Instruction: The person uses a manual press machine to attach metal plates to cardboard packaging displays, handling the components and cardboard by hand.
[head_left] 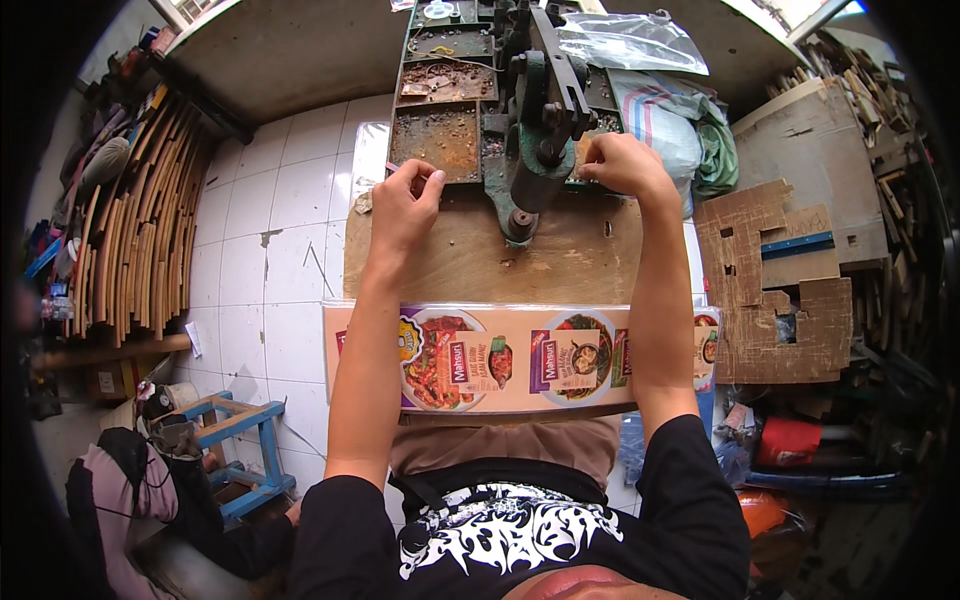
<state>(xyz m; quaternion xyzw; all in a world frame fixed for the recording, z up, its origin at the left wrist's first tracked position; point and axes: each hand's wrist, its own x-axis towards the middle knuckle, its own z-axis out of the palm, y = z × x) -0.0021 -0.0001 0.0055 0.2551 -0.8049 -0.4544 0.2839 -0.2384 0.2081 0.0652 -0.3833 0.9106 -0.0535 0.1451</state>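
My left hand [408,200] is closed in a pinch at the left edge of the compartmented metal tray [447,182]; whatever its fingers hold is too small to make out. To the right of the press, my right hand [628,165] has its fingertips pressed together over a tray compartment, and their contents are hidden. Between the hands stands a dark green hand press [535,170] on a wooden board [430,255]. A long, glossy printed plastic sheet [515,388] with food pictures lies across the near edge, under my forearms.
Clear plastic film [635,42] and a white woven sack [655,125] lie at the back right. Cut brown boards [730,260] lean at right; a stack of boards [140,220] stands at left. A person [130,490] sits near a blue wooden stool frame [268,450].
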